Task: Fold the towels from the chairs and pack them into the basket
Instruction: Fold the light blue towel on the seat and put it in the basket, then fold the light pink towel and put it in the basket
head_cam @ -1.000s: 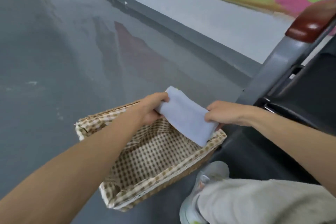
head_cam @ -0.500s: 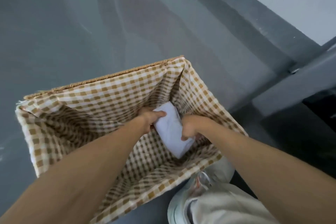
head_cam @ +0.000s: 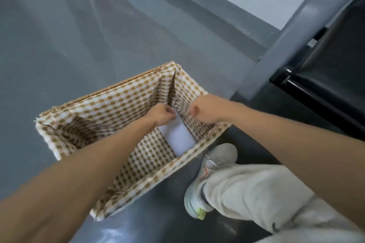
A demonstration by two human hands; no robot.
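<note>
Your left hand (head_cam: pixel 163 114) curls its fingers on the far end of the folded towel (head_cam: pixel 178 137), which lies flat at the right end of the basket (head_cam: pixel 126 82). Your right hand (head_cam: pixel 205 110) sits just beside the towel with its fingers curled. I cannot tell whether they grip the lining (head_cam: pixel 110 108).

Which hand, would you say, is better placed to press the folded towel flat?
Left hand: it holds the pale folded towel in the gingham-lined basket; the right hand is curled beside it.

Floor (head_cam: pixel 79 35): glossy, dark grey. On it: 1 gingham-lined wicker basket (head_cam: pixel 118 86); 1 pale sneaker (head_cam: pixel 214 163) just beside its near-right wall; grey chair leg (head_cam: pixel 286 45) nearby.
</note>
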